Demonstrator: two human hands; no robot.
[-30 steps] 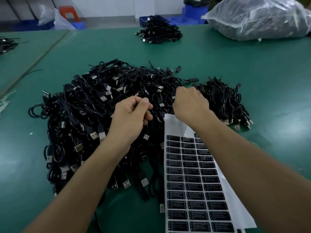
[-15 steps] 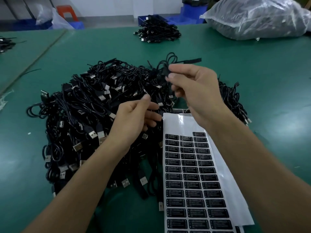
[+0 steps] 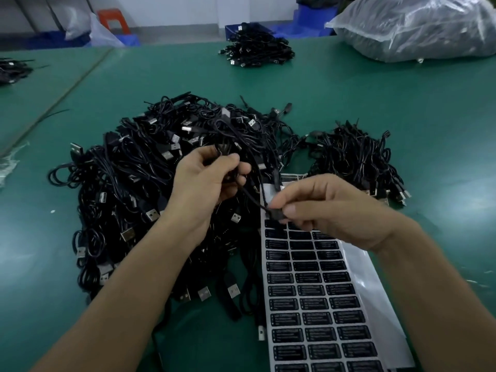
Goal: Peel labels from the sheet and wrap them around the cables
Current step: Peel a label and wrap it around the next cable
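A black cable (image 3: 255,183) hangs between my two hands above the big pile of black USB cables (image 3: 139,183). My left hand (image 3: 206,183) grips its bundled upper part. My right hand (image 3: 330,208) pinches the cable's small black end piece between thumb and fingers, just over the top of the label sheet (image 3: 314,291). The white sheet carries rows of black labels and lies on the green table (image 3: 402,108), running toward me under my right forearm. A smaller heap of cables (image 3: 357,159) lies to the right of the sheet's top.
Another cable heap (image 3: 257,49) sits at the far centre of the table. A clear plastic bag stuffed with cables (image 3: 418,28) lies at the far right. More cables (image 3: 10,71) rest on the left table. Blue crates (image 3: 311,14) stand beyond the far edge.
My right hand came down from above the pile to the top of the sheet, holding the cable's end. My left hand rose and took hold of the same cable.
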